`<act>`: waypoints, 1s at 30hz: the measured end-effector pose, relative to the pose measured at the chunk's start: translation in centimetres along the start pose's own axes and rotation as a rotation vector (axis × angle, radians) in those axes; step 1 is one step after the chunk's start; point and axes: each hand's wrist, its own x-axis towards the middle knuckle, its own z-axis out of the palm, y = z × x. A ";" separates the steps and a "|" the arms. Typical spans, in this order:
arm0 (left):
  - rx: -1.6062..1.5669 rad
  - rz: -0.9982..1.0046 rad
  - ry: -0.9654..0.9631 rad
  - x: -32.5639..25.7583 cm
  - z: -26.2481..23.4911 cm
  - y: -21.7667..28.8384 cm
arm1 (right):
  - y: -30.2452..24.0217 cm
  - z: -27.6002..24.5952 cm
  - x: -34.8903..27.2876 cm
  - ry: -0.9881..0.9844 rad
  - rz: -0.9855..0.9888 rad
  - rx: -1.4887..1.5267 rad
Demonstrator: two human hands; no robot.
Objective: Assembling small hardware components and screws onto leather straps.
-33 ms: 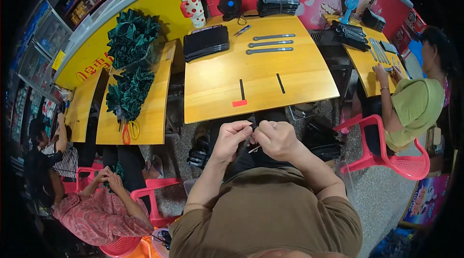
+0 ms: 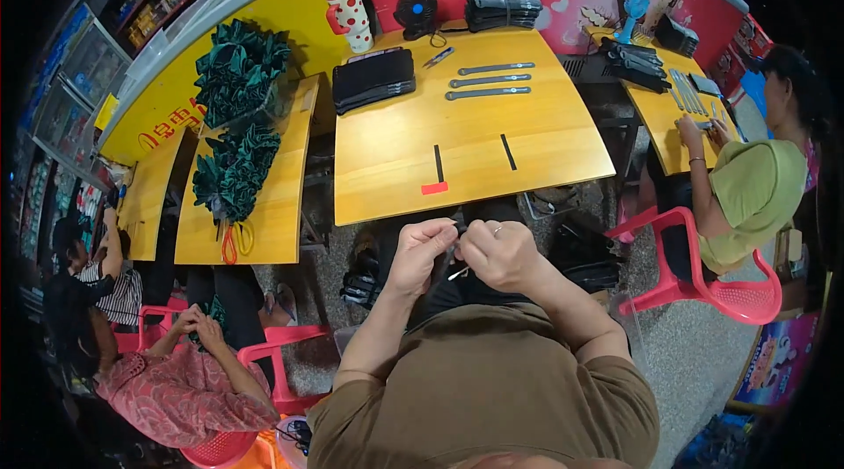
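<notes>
Just beyond the near edge of the yellow table [image 2: 387, 179], both my hands are held close together over my lap. My left hand [image 2: 418, 260] pinches a narrow dark strip [image 2: 440, 270] between thumb and fingers. Curled fingers of my right hand [image 2: 503, 256] close on the same strip's upper end; what lies inside them is mostly hidden. A thin pale tip [image 2: 456, 276] shows below the right fingers. On the table lie three grey straps [image 2: 489, 79], two black strips [image 2: 509, 152] flat on the wood, and a small red piece [image 2: 435, 189].
Farther back are a black stack [image 2: 374, 82], thread snips [image 2: 439, 57], a black fan [image 2: 415, 14], a dotted tumbler [image 2: 350, 17] and a dark bundle [image 2: 503, 10]. Dark green fabric [image 2: 236, 172] fills the left table. People sit working on both sides, one on a pink chair [image 2: 694, 271].
My right fingers have shifted slightly around the strip, and less of the thin pale piece shows below them. My left hand stays almost in place.
</notes>
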 end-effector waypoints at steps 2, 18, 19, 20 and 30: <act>0.010 -0.012 0.089 0.1 0.4 0.1 | -0.8 -0.1 0.4 0.001 -0.095 -0.130; -0.701 0.279 0.479 4.1 -13.9 6.2 | -3.8 -2.9 0.2 0.195 -0.192 0.387; -0.720 0.299 0.551 3.9 -16.2 6.7 | -3.7 -3.5 0.1 0.213 -0.145 0.430; -0.733 0.319 0.547 3.5 -18.3 7.2 | -3.5 -3.9 0.0 0.211 -0.144 0.425; -0.252 0.476 0.660 1.4 -21.5 11.7 | 0.1 -10.6 -0.2 0.182 0.272 0.375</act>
